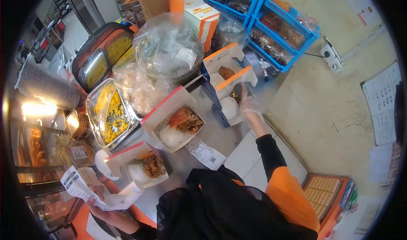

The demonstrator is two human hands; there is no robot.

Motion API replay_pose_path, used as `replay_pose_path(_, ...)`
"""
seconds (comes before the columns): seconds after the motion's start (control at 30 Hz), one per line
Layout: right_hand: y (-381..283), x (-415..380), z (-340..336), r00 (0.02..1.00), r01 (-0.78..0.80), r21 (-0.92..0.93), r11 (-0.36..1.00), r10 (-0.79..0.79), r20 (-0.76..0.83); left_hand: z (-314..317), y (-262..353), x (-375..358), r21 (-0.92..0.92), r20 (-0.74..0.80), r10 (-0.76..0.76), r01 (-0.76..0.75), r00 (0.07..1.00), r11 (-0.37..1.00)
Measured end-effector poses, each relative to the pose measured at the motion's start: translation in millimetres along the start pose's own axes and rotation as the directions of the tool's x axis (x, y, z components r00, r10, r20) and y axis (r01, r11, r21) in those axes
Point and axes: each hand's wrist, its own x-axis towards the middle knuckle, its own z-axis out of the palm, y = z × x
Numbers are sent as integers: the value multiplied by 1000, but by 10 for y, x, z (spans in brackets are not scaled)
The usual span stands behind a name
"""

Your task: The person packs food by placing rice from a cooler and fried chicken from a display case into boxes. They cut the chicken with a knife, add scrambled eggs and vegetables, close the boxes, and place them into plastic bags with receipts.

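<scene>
My left hand (pixel 96 193) is closed on a long printed receipt (pixel 80 182), whose strip curls to the right. My right hand (pixel 248 102), in a clear plastic glove, reaches to a dark blue food box (pixel 218 110) with an orange-edged flap; its index finger stretches out at the box's right side. Rice (pixel 229 108) and some yellow food show inside that box. Behind it, another box holds a brown fried piece (pixel 226 73). Nearer to me, two red-edged boxes contain rice and fried chicken (pixel 186 120), (pixel 153 166). A second receipt (pixel 207 153) lies on the counter.
A metal tray (pixel 111 143) of yellow food stands at left, beside plastic bags (pixel 167 49) and stacked cups (pixel 46 85). Folded cartons (pixel 202 17) and blue baskets (pixel 292 45) of packets are at the back. A heated display (pixel 38 155) is at far left.
</scene>
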Motion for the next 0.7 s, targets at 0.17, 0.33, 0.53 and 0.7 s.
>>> replay_pose_path(0.17, 223, 220, 277, 956, 62, 598, 799, 124, -265, -224, -9, 36, -47, 1, -105, 105, 995, 993)
replay_pose_path(0.33, 189, -29, -473, 927, -338, 938, -71, 146, 345, -399, -11, 98, 463, -332, -11, 173, 943, 869)
replay_pose_path(0.53, -1275, -1, -1119, 573, -524, 836, 164, -658, 488, -1023, -51, 418, 892, -377, 252, 277, 891, 356)
replay_pose_path(0.7, -3531, -507, -569, 319, 674, 567, 474, -879, 355, -1011, -325, 1155, 895, -406, 125, 366, 905, 254)
